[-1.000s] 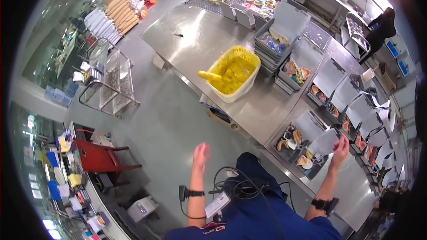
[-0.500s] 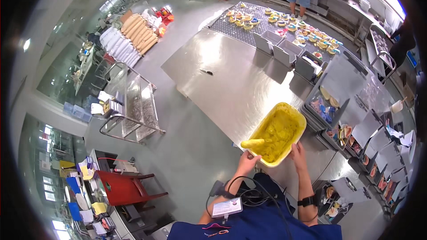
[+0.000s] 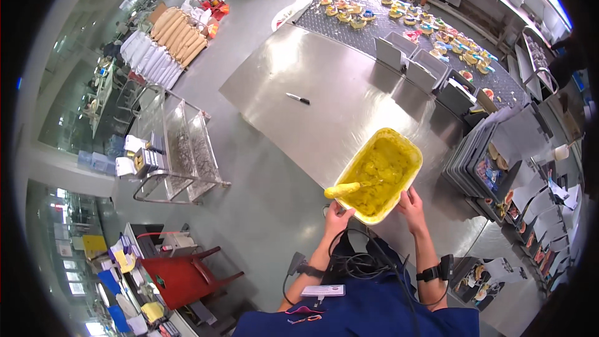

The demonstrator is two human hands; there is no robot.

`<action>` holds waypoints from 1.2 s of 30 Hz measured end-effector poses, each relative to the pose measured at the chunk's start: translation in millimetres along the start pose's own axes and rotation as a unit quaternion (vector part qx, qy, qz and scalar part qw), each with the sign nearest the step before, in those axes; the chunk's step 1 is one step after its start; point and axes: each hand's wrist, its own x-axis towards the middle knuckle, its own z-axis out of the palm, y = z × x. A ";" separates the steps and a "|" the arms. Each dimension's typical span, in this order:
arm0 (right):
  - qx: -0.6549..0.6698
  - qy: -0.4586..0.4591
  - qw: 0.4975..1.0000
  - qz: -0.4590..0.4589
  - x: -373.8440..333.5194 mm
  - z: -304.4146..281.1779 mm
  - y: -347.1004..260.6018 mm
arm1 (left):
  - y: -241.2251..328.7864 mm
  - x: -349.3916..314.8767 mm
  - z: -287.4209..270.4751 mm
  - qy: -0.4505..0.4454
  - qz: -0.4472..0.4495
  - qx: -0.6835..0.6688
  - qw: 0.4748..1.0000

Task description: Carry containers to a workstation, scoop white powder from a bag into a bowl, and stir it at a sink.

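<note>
A white rectangular tub [image 3: 419,157] is coated inside with thick yellow paste [image 3: 382,168]. Its near end reaches past the edge of the steel table, and whether the table bears it I cannot tell. My left hand [image 3: 337,216] grips the near left corner, thumb up by the rim. On the near right side, my right hand [image 3: 411,210] has its fingers closed against the tub's wall. A tool with a yellow-smeared handle [image 3: 342,190] leans over the left rim, its other end in the paste.
The steel table [image 3: 274,81] carries a marker pen [image 3: 298,98]. Beyond it, dental-like casts [image 3: 355,9] cover a dark patterned surface. Stacked grey trays [image 3: 480,143] stand at the right. A metal cart [image 3: 181,143] and a red chair [image 3: 181,274] are at the left.
The tub, with both hands on it, has shifted a little left and away from me. The tool has moved along with it. My view has also turned slightly.
</note>
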 end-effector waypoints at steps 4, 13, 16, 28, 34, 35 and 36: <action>-0.011 0.008 1.000 0.012 41.3 46.2 8.7 | 36.4 47.8 -34.1 -0.005 0.006 0.013 1.000; 0.037 0.011 0.999 -0.006 87.0 153.3 16.3 | 83.7 123.7 -126.6 -0.010 -0.042 0.048 0.998; 0.106 0.008 0.994 -0.032 108.2 172.6 5.2 | 87.5 150.7 -134.8 0.002 -0.035 0.009 0.999; 0.067 0.195 0.976 -0.063 47.7 38.0 42.3 | 44.8 112.6 -191.3 -0.081 -0.324 0.040 0.942; 0.118 0.688 0.670 -0.253 -78.6 -235.3 35.9 | 70.2 53.2 -89.1 -0.195 -0.309 0.389 0.846; 0.061 0.677 0.692 -0.244 -96.3 -283.5 31.3 | 61.5 79.7 -66.6 -0.266 -0.283 0.304 0.870; 0.004 0.656 0.719 -0.230 -102.5 -316.1 25.8 | 85.9 75.3 4.7 -0.297 -0.240 0.334 0.862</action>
